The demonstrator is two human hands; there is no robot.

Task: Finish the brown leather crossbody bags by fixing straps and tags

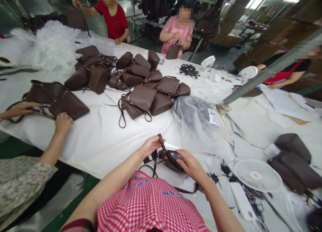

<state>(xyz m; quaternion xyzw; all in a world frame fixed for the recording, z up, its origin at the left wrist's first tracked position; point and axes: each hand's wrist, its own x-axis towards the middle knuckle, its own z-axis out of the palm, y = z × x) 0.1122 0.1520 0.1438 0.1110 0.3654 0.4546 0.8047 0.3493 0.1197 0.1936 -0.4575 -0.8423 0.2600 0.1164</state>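
A small dark brown handbag [170, 159] lies on the white table [100, 138] right in front of me. My left hand [151, 145] pinches the bag's strap [161, 141] near its upper end, fingers closed on it. The bag's body is gripped from the right side by my right hand [191, 165]. A thin strap trails off below the bag toward my red checked apron [148, 205].
A heap of brown handbags [141, 87] covers the table's middle. On the left a co-worker's hands [62, 123] handle another bag [57, 99]. Two people stand at the far side. A clear plastic bag [198, 121], a white fan [258, 175] and more bags [294, 165] lie right.
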